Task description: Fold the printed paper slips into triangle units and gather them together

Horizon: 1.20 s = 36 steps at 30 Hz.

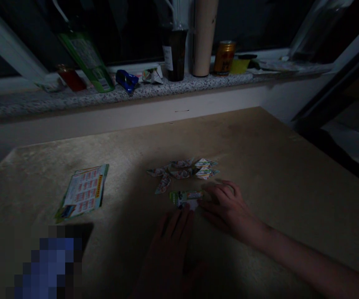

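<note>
A small folded piece of printed paper (181, 195), green and white, lies on the table in front of me. My left hand (171, 236) is in shadow, its fingers stretched out flat and the tips on the near edge of the paper. From the right, my right hand (227, 207) has its bent fingers and thumb at the paper's right end, pinching it. Just beyond lie several folded paper pieces (181, 172) with pointed ends, in a loose group. To the left rests a stack of printed leaflets (84, 191).
The tan table (244, 137) meets the wall under a granite windowsill (145, 92). On the sill stand a green bottle (87, 62), a dark cup (175, 54), a tall beige cylinder (203, 39) and a gold can (224, 58). A pixelated blue patch covers the lower left.
</note>
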Tool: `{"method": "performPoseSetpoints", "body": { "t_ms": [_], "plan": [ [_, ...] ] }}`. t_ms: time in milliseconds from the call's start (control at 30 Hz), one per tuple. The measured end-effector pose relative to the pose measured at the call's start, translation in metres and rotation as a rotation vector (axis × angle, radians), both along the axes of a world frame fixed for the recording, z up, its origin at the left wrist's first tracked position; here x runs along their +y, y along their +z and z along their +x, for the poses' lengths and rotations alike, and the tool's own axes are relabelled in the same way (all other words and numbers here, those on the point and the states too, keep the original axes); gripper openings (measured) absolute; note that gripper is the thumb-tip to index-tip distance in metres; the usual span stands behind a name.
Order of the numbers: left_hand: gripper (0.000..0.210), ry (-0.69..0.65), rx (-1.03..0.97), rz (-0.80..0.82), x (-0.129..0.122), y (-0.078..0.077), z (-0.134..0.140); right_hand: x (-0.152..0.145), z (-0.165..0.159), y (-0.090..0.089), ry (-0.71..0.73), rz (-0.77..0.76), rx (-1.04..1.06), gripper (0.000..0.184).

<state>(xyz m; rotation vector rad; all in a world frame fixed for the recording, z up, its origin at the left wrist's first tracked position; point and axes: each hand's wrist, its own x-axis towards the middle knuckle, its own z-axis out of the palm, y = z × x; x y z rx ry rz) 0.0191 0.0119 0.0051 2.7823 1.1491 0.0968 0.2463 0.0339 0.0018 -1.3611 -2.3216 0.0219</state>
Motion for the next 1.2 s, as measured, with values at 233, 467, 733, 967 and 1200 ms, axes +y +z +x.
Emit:
{"method": "performPoseSetpoints", "body": {
  "t_ms": [233, 467, 733, 967, 1200],
  "plan": [
    [0.081, -0.002, 0.001, 0.015, 0.0, 0.003, 0.001, 0.001, 0.003, 0.002, -0.013, 0.009, -0.006, 0.023],
    [0.08, -0.011, 0.025, 0.034, 0.001, 0.001, 0.001, 0.002, 0.004, -0.002, -0.027, 0.024, 0.039, 0.022],
    [0.081, -0.023, 0.031, 0.058, 0.001, 0.001, 0.0, 0.003, 0.005, -0.001, -0.029, 0.058, 0.024, 0.022],
    [0.082, -0.027, 0.027, 0.044, 0.001, -0.001, -0.002, 0.003, -0.001, -0.001, -0.034, 0.067, -0.015, 0.024],
    [0.081, -0.046, 0.022, 0.044, 0.004, 0.0, -0.001, -0.006, -0.012, -0.001, 0.185, -0.095, -0.031, 0.041]
  ]
}}
